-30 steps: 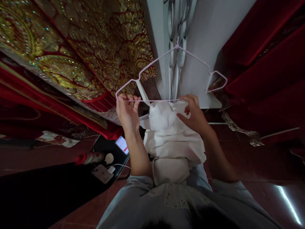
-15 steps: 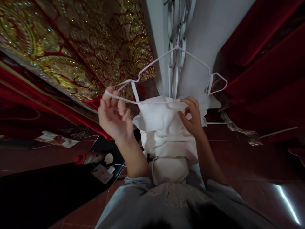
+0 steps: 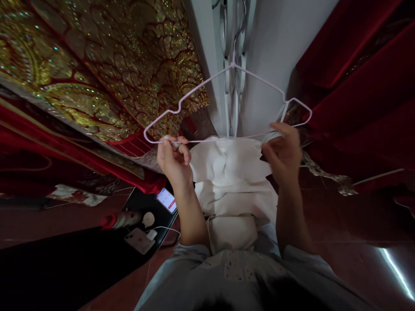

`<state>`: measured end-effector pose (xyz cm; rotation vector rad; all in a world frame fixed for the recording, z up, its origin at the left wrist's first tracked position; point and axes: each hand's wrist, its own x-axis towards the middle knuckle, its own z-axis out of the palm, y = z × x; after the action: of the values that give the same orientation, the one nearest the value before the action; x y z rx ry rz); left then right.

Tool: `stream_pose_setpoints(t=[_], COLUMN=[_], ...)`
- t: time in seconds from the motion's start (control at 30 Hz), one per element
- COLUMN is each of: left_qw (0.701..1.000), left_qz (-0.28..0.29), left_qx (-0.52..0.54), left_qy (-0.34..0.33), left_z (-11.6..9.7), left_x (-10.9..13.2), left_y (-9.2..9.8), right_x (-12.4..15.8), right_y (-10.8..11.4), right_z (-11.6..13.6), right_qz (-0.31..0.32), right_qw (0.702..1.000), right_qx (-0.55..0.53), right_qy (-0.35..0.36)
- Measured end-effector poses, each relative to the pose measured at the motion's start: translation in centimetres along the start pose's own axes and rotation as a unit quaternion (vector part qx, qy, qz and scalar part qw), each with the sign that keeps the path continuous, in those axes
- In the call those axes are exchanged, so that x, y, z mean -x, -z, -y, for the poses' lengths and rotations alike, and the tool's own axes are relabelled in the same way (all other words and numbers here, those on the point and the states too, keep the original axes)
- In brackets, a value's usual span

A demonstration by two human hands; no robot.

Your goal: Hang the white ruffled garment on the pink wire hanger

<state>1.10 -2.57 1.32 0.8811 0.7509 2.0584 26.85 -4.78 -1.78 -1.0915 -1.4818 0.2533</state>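
Observation:
A pale pink hanger [image 3: 207, 85] hangs in front of me, with a white garment [image 3: 227, 162] below it. My left hand [image 3: 175, 162] is closed at the hanger's lower left bar, pinching a white strap that is mostly hidden by the fingers. No strap lies over the hanger's left shoulder. On the right, a white strap [image 3: 284, 112] loops over the hanger's notch. My right hand [image 3: 285, 155] is at this strap, fingers bent around its lower part, somewhat blurred. The garment drapes down toward my lap.
Gold-sequined red cloth [image 3: 155, 65] hangs at left, dark red cloth [image 3: 363, 103] at right. More white hangers [image 3: 238, 86] hang against the wall. On a black surface at lower left are a lit phone [image 3: 167, 200], another phone [image 3: 140, 240] with a cable, and a red-capped bottle [image 3: 121, 219].
The left strap has come off the hanger's left shoulder. My left hand has moved right and down to the lower bar. My right hand has moved right to the other strap.

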Motion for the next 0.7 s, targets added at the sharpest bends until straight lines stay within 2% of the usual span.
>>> stream_pose_setpoints(t=[0.07,0.1,0.17,0.27,0.33,0.43,0.53,0.63,0.67,0.7], left_qw=[1.000,1.000,0.999,0.998,0.997,0.997,0.998,0.999,0.999,1.000], left_qz=[-0.004,-0.008,-0.015,-0.019,-0.016,-0.011,-0.009,-0.005,-0.002,0.000], left_qx=[-0.006,-0.011,-0.023,-0.051,-0.068,-0.070,-0.059,-0.042,-0.034,-0.027], left_qy=[-0.013,-0.020,-0.036,-0.042,-0.030,-0.012,-0.001,0.008,0.012,0.016], left_z=[0.3,0.4,0.8,1.0,0.9,0.7,0.3,0.1,0.1,0.1], left_x=[-0.2,-0.3,-0.4,-0.4,-0.4,-0.4,-0.4,-0.3,-0.3,-0.2], left_y=[0.0,0.0,0.0,0.0,0.0,0.0,0.0,0.0,-0.1,-0.1], right_x=[-1.1,-1.7,-2.7,-3.9,-4.6,-5.7,-6.4,-6.0,-5.7,-5.2], right_y=[1.6,2.2,3.0,3.4,3.4,3.4,3.3,2.8,2.5,2.3], right_z=[-1.1,-1.4,-1.5,-0.2,0.7,0.2,-2.4,-4.7,-4.9,-4.7], right_qz=[-0.068,-0.072,-0.019,0.077,0.072,-0.021,-0.183,-0.393,-0.432,-0.442], right_qw=[0.997,0.996,0.997,0.992,0.992,0.994,0.981,0.919,0.900,0.895], right_qx=[0.011,0.014,0.008,-0.037,-0.076,-0.102,-0.063,-0.041,-0.049,-0.061], right_qy=[-0.028,-0.044,-0.074,-0.095,-0.077,-0.021,0.004,0.012,0.017,0.021])
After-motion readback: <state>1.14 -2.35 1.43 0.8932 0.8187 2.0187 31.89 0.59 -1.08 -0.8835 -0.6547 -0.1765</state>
